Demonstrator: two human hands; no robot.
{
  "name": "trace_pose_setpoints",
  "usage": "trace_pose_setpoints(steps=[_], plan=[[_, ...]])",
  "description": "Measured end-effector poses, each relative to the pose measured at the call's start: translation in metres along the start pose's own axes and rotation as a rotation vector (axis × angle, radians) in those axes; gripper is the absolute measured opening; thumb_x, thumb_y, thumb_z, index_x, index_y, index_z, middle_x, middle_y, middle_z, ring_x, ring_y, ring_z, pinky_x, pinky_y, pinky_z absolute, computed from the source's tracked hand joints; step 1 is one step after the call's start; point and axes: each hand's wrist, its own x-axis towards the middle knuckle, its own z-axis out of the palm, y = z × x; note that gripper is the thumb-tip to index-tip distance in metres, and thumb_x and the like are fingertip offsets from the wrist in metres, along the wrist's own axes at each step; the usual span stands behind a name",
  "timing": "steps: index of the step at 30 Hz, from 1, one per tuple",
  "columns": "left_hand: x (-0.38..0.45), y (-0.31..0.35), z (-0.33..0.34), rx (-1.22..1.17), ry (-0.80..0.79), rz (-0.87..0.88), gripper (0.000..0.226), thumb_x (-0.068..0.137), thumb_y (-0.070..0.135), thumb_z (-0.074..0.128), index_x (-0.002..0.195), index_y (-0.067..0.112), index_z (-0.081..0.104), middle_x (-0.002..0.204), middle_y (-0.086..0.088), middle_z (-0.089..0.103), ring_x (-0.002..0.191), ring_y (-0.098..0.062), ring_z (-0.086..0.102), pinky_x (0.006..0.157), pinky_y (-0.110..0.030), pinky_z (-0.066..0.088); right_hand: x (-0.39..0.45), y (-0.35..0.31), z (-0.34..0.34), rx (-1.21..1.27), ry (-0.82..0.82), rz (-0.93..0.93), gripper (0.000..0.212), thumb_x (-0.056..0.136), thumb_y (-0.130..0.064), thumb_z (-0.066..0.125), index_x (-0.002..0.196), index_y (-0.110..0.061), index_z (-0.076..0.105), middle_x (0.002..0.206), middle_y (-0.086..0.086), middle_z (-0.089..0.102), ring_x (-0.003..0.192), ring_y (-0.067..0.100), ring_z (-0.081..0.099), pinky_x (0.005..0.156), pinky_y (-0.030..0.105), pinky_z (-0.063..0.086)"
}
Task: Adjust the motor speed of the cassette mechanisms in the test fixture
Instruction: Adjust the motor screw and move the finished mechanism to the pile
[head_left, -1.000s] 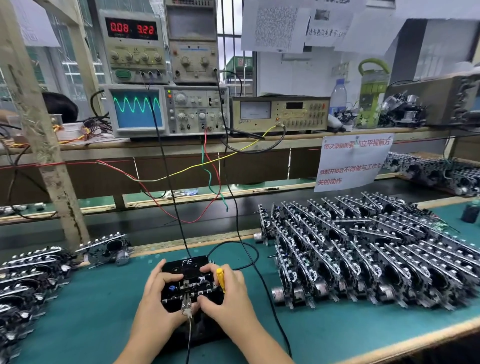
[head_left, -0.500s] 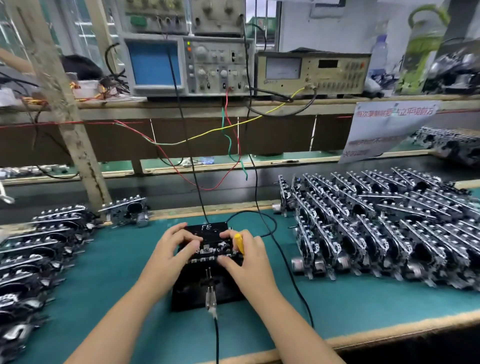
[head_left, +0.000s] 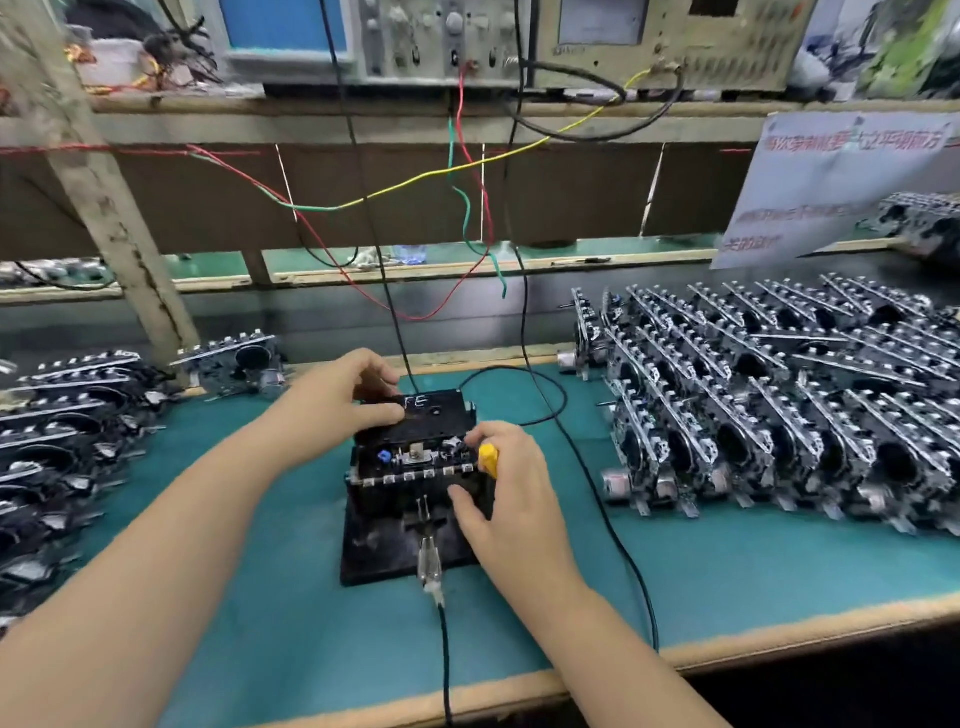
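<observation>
Fixture (head_left: 410, 540) long axis toward viewer, upright screwdriver (head_left: 487, 460).

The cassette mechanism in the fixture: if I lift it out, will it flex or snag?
Probably rigid: the cassette mechanism looks like a metal-and-plastic frame. It may snag, since the probe touches its front. Small exposed parts look fragile.

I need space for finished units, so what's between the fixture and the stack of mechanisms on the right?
In the head view, bare green mat lies between the fixture and the right stack, crossed only by a black cable.
</observation>
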Motion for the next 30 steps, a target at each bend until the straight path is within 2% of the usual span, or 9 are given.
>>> trace_pose_setpoints(steps=[4, 8, 10, 13, 16, 18, 21, 26, 30], plan=[[0.001, -0.004, 0.005, -0.063, 0.011, 0.004, 0.02, 0.091, 0.014, 0.073, 0.103, 0.026, 0.063, 0.103, 0.008, 0.071, 0.099, -0.012, 0.065, 0.078, -0.002, 0.042, 0.008, -0.001, 0.003, -0.037, 0.025, 0.005, 0.037, 0.084, -0.014, 0.075, 0.107, -0.023, 0.048, 0.101, -0.011, 0.047, 0.095, 0.012, 0.046, 0.081, 0.024, 0.04], [-0.009, 0.006, -0.001, 0.062, -0.112, 0.026, 0.057, 0.061, 0.064, 0.082, 0.108, 0.04, 0.061, 0.115, 0.019, 0.066, 0.11, -0.002, 0.061, 0.099, -0.027, 0.046, 0.014, 0.0, 0.001, -0.023, 0.001, 0.033, 0.033, 0.083, -0.015, 0.077, 0.103, -0.017, 0.052, 0.098, -0.007, 0.05, 0.093, 0.014, 0.046, 0.082, 0.027, 0.041], [-0.011, 0.01, -0.002, 0.094, -0.106, 0.032, 0.066, 0.054, 0.07, 0.081, 0.11, 0.043, 0.06, 0.117, 0.022, 0.065, 0.114, -0.001, 0.06, 0.102, -0.031, 0.045, 0.013, -0.001, 0.003, -0.039, 0.014, 0.019, 0.033, 0.08, -0.012, 0.078, 0.102, -0.017, 0.052, 0.096, -0.008, 0.05, 0.091, 0.013, 0.047, 0.081, 0.024, 0.039], [-0.007, 0.007, -0.002, 0.094, -0.052, 0.041, 0.055, 0.062, 0.056, 0.087, 0.109, 0.043, 0.061, 0.112, 0.021, 0.067, 0.111, 0.005, 0.059, 0.098, -0.024, 0.044, 0.013, -0.001, 0.005, -0.101, 0.052, -0.053, 0.034, 0.078, -0.005, 0.078, 0.1, -0.015, 0.054, 0.095, -0.01, 0.05, 0.089, 0.011, 0.045, 0.079, 0.017, 0.035], [-0.002, 0.001, 0.002, -0.004, -0.038, 0.015, 0.052, 0.063, 0.045, 0.091, 0.106, 0.046, 0.062, 0.103, 0.022, 0.069, 0.098, 0.015, 0.058, 0.081, -0.009, 0.041, 0.013, 0.004, 0.006, -0.121, 0.066, -0.129, 0.036, 0.077, 0.004, 0.075, 0.101, -0.012, 0.055, 0.096, -0.005, 0.053, 0.088, 0.013, 0.046, 0.08, 0.015, 0.036], [0.001, -0.005, 0.006, -0.286, 0.012, -0.056, 0.051, 0.065, 0.028, 0.092, 0.107, 0.038, 0.066, 0.104, 0.012, 0.072, 0.094, 0.007, 0.065, 0.078, -0.01, 0.047, 0.013, 0.007, 0.006, -0.104, 0.07, -0.136, 0.036, 0.078, 0.005, 0.074, 0.102, -0.013, 0.054, 0.096, -0.005, 0.052, 0.089, 0.014, 0.047, 0.08, 0.018, 0.039], [0.004, -0.011, 0.013, -0.682, 0.112, -0.138, 0.048, 0.066, 0.012, 0.085, 0.109, 0.023, 0.066, 0.102, 0.0, 0.076, 0.097, -0.014, 0.069, 0.092, -0.028, 0.054, 0.013, 0.01, 0.006, -0.089, 0.058, -0.128, 0.036, 0.078, 0.003, 0.075, 0.101, -0.014, 0.054, 0.096, -0.007, 0.051, 0.089, 0.013, 0.047, 0.08, 0.02, 0.04], [0.002, -0.002, 0.007, -0.973, 0.461, -0.01, 0.031, 0.084, -0.001, 0.073, 0.099, 0.025, 0.065, 0.088, 0.009, 0.075, 0.081, -0.009, 0.068, 0.073, -0.026, 0.058, 0.018, 0.009, 0.002, -0.124, 0.028, -0.161, 0.045, 0.078, 0.0, 0.079, 0.102, -0.02, 0.047, 0.1, -0.008, 0.052, 0.093, 0.01, 0.047, 0.085, 0.008, 0.034], [-0.019, -0.023, -0.008, -1.086, 0.72, -0.151, 0.018, 0.091, 0.01, 0.068, 0.092, 0.027, 0.064, 0.09, 0.011, 0.071, 0.075, -0.004, 0.067, 0.058, -0.016, 0.053, 0.023, 0.005, -0.007, -0.161, -0.072, -0.235, 0.046, 0.081, -0.002, 0.079, 0.099, -0.022, 0.041, 0.117, -0.002, 0.059, 0.108, 0.015, 0.054, 0.09, 0.023, 0.045]])
